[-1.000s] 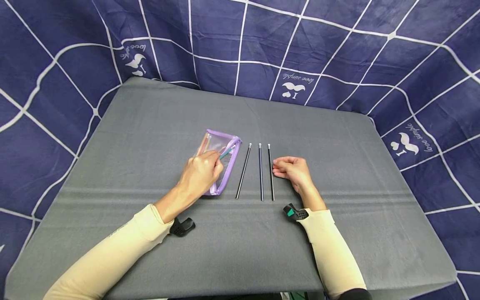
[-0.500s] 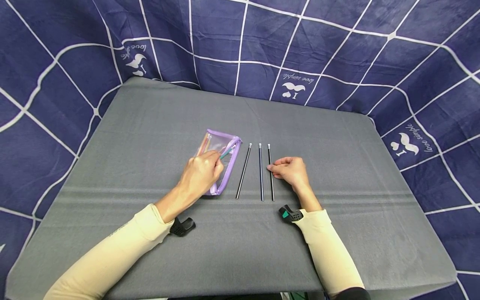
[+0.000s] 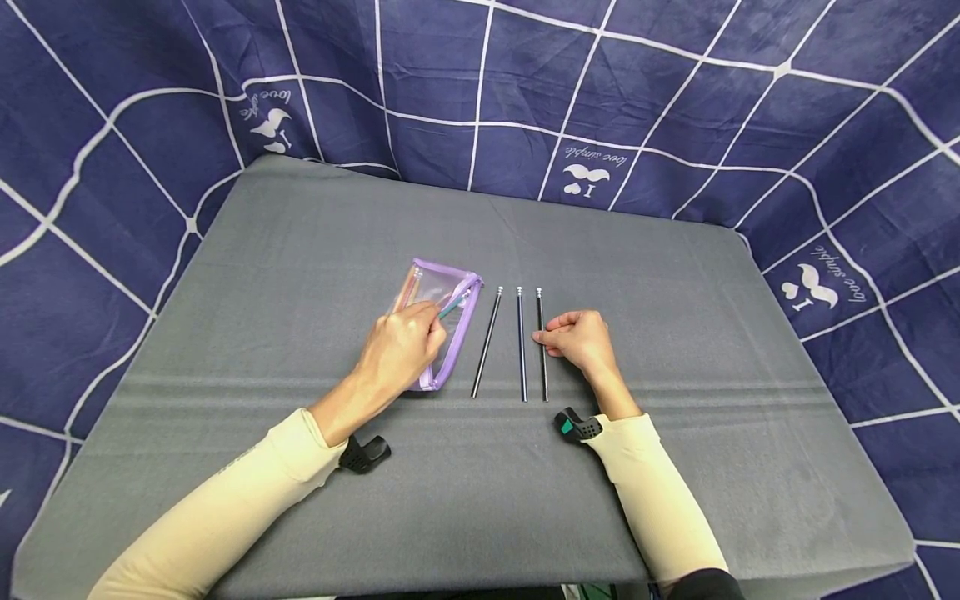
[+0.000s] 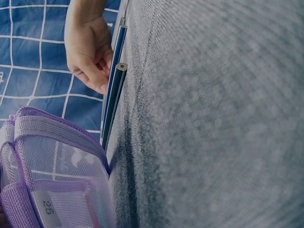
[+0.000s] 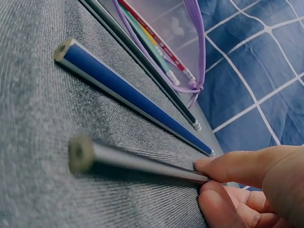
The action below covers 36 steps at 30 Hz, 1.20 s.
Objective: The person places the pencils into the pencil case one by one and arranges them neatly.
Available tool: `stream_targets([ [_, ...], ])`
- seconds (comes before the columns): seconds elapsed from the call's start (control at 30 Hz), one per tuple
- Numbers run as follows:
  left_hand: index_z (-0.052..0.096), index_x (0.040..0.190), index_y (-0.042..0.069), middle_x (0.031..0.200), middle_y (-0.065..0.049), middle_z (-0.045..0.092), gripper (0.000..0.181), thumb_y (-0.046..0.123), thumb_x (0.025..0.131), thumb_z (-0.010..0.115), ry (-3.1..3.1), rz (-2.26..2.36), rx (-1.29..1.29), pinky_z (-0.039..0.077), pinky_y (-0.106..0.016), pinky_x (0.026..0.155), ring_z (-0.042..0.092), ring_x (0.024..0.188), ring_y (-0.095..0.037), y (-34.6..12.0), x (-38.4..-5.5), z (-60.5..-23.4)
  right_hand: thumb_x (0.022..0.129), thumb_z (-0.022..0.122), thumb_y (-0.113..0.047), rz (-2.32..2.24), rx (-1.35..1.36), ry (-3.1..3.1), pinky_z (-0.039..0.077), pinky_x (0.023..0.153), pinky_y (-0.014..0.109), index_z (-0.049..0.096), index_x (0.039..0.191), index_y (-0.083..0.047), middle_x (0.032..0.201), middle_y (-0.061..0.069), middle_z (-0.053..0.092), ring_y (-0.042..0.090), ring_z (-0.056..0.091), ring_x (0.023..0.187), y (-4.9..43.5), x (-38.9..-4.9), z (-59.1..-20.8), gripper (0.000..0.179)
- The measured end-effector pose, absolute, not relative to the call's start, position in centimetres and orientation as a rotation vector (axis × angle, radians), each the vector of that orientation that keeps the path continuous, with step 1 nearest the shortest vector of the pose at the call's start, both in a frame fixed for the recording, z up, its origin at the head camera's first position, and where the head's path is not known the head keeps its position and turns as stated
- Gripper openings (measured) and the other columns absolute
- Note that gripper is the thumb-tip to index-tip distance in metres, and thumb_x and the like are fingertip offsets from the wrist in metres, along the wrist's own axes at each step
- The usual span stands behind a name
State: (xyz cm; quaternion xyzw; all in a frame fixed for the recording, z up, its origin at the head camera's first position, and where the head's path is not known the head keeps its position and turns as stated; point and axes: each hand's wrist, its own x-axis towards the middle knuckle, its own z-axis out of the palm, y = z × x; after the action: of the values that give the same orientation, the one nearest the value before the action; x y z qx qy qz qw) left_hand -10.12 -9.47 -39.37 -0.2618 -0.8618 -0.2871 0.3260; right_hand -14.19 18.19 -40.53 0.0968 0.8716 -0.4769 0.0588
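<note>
My left hand (image 3: 401,346) grips the clear pencil case (image 3: 459,337) with purple edging; its fingertips are hidden. The case's open mouth faces right in the head view. Inside lie several pencils, among them a red pencil (image 5: 161,45) and a green one. My right hand (image 3: 581,342) pinches the rightmost dark pencil (image 3: 544,379) between thumb and finger, around mid-length. In the right wrist view that pencil's flat unsharpened end (image 5: 81,154) points toward the camera. Left of it lie a blue pencil (image 3: 522,346) and a black pencil (image 3: 487,343), both untouched.
A grey cloth (image 3: 450,500) with faint creases covers the table. Behind and at both sides hangs a navy curtain (image 3: 435,67) with white grid lines. Black wrist mounts (image 3: 365,455) sit at both cuffs.
My right hand has moved slightly left, and its thumb and finger have come together on the rightmost pencil. The left hand and the pencil case have stayed in place.
</note>
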Motion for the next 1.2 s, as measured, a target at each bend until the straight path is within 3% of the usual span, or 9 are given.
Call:
stream_targets([
  [0.37, 0.048, 0.063, 0.005, 0.062, -0.005, 0.046, 0.019, -0.004, 0.077, 0.057, -2.255, -0.755, -0.686, 0.048, -0.045, 0.048, 0.044, 0.053, -0.02, -9.49, -10.14, -39.31, 0.078, 0.074, -0.003, -1.493, 0.284, 2.61, 0.055, 0.054, 0.024, 0.069, 0.092, 0.009, 0.071, 0.006, 0.07, 0.005, 0.063, 0.051, 18.08, -14.22, -40.62, 0.019],
  [1.2, 0.05, 0.064, 0.005, 0.061, -0.007, 0.048, 0.017, -0.004, 0.077, 0.057, -2.252, -0.76, -0.672, 0.048, -0.045, 0.048, 0.046, 0.051, -0.022, -9.49, -10.16, -39.41, 0.081, 0.063, 0.006, -1.722, 0.291, 2.354, 0.055, 0.056, 0.025, 0.06, 0.101, 0.017, 0.07, 0.004, 0.064, 0.009, 0.062, 0.052, 19.05, -14.56, -40.49, 0.022],
])
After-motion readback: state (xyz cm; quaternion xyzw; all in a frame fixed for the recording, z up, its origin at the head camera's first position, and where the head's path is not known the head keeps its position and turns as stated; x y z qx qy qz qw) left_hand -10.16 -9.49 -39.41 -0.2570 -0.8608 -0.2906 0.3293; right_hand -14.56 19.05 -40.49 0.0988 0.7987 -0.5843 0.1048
